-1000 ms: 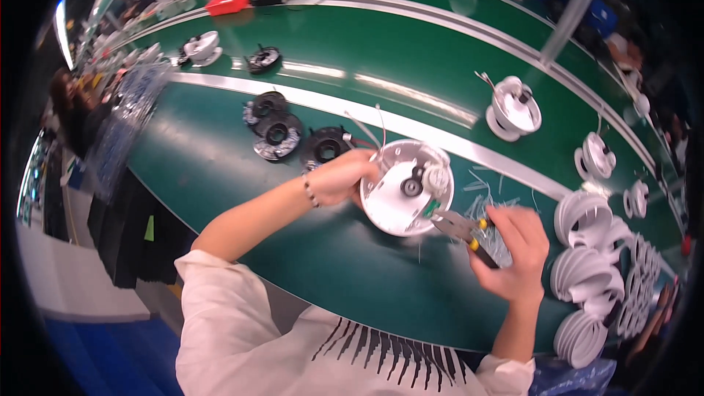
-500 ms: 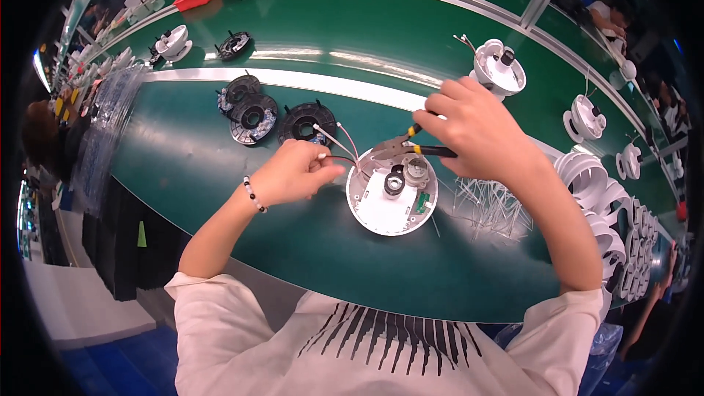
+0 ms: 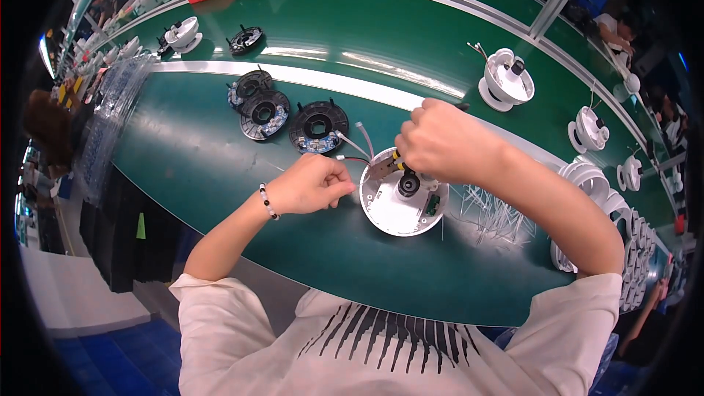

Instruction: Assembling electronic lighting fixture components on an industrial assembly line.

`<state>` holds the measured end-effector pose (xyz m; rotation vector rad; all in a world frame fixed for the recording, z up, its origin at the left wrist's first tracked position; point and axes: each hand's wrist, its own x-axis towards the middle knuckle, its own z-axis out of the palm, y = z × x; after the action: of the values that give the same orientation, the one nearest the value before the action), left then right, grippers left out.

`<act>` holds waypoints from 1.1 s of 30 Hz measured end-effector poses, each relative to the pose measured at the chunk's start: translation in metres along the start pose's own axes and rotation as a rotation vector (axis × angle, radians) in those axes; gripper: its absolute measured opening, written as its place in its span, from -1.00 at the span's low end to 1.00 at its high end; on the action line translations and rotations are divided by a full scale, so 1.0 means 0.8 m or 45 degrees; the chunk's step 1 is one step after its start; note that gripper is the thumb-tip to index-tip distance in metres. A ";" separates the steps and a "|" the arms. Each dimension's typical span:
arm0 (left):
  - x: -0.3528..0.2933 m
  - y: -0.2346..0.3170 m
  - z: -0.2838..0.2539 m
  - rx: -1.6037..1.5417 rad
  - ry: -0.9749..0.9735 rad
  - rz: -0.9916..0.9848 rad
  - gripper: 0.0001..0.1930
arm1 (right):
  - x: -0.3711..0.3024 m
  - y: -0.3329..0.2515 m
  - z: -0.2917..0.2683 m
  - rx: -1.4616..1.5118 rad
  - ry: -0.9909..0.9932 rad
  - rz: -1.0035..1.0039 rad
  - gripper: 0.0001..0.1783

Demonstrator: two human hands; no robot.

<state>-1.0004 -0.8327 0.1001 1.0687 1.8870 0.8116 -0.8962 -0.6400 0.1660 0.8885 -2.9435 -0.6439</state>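
Observation:
A round white camera housing (image 3: 392, 213) sits on the green worktop, with a black lens (image 3: 408, 185) and a small green circuit board (image 3: 433, 205) inside. My right hand (image 3: 447, 139) grips cutting pliers (image 3: 381, 169) with black and yellow handles. Their jaws are down at the housing's upper left rim, by the wires (image 3: 359, 158) that come out there with white plugs. Just left of the housing, my left hand (image 3: 317, 182) is closed, thumb against fingertips. Whatever it may pinch is too small or hidden to name.
Several black rings with circuit boards (image 3: 320, 127) lie beyond my left hand. Loose white cable ties (image 3: 495, 216) are scattered right of the housing. White curved shells (image 3: 587, 176) stand at the right edge. More white camera units (image 3: 507, 79) sit on the far green strip.
The pliers' handles have come together in my right hand, which has moved slightly left and down. My left hand has let go of the dark wire and sits lower beside the housing.

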 end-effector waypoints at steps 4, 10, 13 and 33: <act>-0.009 0.011 -0.013 0.003 -0.135 0.066 -0.82 | -0.031 0.005 -0.010 0.061 -0.010 0.147 -0.87; -0.009 0.089 -0.033 -0.170 0.260 0.560 -0.90 | -0.134 0.014 -0.049 0.182 0.829 0.835 -0.63; 0.015 0.133 0.008 0.184 0.209 1.012 -0.95 | -0.182 -0.019 -0.059 0.194 1.079 1.198 -0.58; 0.053 0.024 0.120 -1.755 -0.128 -0.352 -0.57 | -0.181 -0.269 0.053 1.111 0.738 1.304 -0.48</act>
<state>-0.9230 -0.7735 0.0569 -0.0278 0.9100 1.4700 -0.6657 -0.7094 0.0610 -0.4767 -2.5037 0.8129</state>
